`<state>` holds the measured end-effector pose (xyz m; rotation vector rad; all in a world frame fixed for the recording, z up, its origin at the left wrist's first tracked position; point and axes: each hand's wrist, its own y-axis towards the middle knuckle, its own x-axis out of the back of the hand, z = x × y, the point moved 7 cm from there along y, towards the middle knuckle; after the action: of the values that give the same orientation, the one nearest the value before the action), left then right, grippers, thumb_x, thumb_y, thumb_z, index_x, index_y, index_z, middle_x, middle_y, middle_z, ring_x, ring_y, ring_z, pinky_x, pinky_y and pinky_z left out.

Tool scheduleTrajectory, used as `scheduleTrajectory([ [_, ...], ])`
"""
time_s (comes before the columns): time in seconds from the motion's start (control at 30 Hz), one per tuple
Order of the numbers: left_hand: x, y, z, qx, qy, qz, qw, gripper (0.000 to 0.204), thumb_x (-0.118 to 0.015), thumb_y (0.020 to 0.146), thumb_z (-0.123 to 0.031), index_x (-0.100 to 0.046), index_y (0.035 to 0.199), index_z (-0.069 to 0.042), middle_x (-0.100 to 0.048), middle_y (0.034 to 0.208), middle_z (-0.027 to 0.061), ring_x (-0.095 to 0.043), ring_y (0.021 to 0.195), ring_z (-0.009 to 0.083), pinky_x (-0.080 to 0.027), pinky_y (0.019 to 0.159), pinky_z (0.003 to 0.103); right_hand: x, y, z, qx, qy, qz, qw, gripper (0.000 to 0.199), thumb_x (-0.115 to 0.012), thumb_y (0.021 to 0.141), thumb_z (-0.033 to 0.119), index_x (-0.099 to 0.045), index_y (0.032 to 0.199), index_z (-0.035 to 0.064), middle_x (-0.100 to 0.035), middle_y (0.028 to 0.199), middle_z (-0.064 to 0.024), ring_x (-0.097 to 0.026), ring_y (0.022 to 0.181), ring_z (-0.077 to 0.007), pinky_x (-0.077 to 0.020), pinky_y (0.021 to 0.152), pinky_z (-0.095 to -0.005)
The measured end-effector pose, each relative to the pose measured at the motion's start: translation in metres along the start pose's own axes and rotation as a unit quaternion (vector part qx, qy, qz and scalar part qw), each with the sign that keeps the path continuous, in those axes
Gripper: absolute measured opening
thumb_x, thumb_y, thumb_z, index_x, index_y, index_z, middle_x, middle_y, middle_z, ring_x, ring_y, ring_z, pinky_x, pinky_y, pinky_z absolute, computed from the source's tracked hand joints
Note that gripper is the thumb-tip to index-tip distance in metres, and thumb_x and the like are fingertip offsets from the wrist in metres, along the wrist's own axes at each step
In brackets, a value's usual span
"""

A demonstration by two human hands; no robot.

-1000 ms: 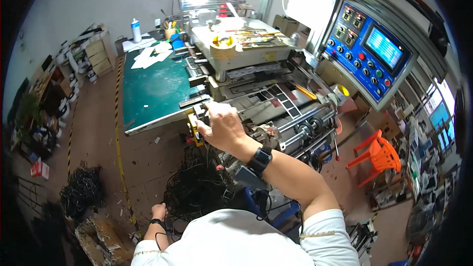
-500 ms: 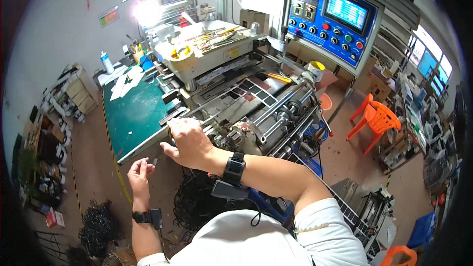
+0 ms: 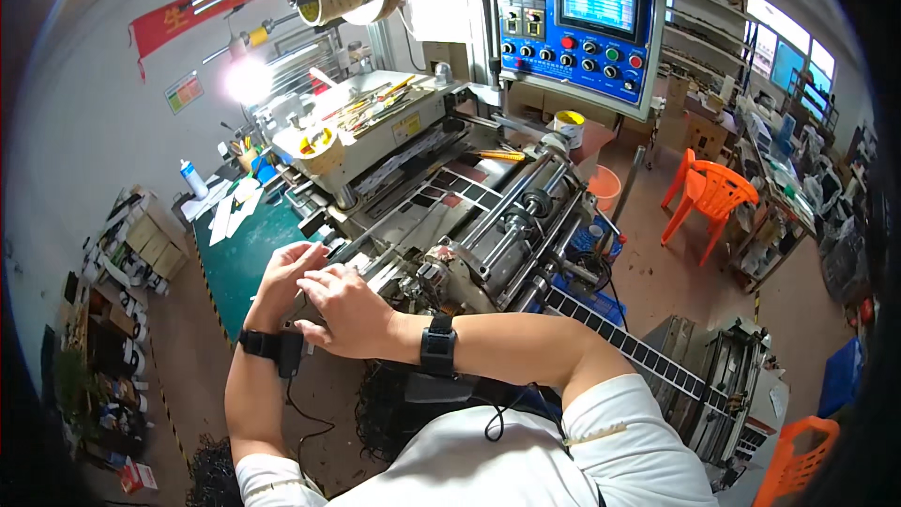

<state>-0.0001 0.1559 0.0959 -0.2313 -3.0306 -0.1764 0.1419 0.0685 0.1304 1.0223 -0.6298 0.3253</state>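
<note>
Both my hands meet at the near left corner of a grey machine (image 3: 385, 286), beside the green tabletop. My left hand (image 3: 280, 284) is closed, its fingers and thumb drawn together by the machine's edge. Whatever lies in its fingertips is hidden. My right hand (image 3: 349, 312) overlaps it from the right, palm down, fingers stretched toward the left hand and thumb apart. Nothing shows in the right hand. Beyond them, a strip with dark rectangles (image 3: 469, 190) runs across the machine bed next to steel rollers (image 3: 516, 216).
A blue control panel (image 3: 574, 38) with a lit screen stands at the back. Tools lie on the machine's upper plate (image 3: 375, 103). An orange chair (image 3: 709, 190) is at the right. The green tabletop (image 3: 221, 268) lies left, and a dark tangled heap (image 3: 380, 413) sits below my arms.
My left hand, which pinched a small pale piece low at the left, has risen to the machine's corner beside my right hand. My right hand has drawn back slightly. The view has shifted.
</note>
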Motion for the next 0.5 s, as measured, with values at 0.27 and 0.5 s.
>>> scheduleTrajectory([
  [0.27, -0.045, 0.030, -0.009, 0.141, 0.050, 0.077, 0.986, 0.040, -0.066, 0.095, -0.043, -0.067, 0.092, -0.003, -0.067, 0.080, 0.0031, -0.061, 0.068, 0.0089, -0.051, 0.061, 0.025, 0.020, -0.010, 0.026, 0.061, 0.080, -0.046, 0.994, 0.060, -0.070, 0.081, 0.031, -0.056, 0.126, -0.0063, -0.058, 0.128, -0.0236, -0.054, 0.120, -0.0403, -0.0415, 0.105, -0.0486],
  [0.5, -0.059, 0.028, -0.018, 0.123, 0.182, 0.101, 0.970, 0.026, -0.075, 0.089, -0.026, -0.069, 0.087, -0.001, -0.065, 0.074, 0.0004, -0.059, 0.067, 0.0070, -0.049, 0.062, 0.024, 0.023, -0.014, 0.021, 0.043, 0.106, -0.033, 0.993, 0.062, -0.070, 0.080, 0.029, -0.055, 0.128, -0.0061, -0.058, 0.129, -0.0243, -0.053, 0.121, -0.0407, -0.0406, 0.107, -0.0475],
])
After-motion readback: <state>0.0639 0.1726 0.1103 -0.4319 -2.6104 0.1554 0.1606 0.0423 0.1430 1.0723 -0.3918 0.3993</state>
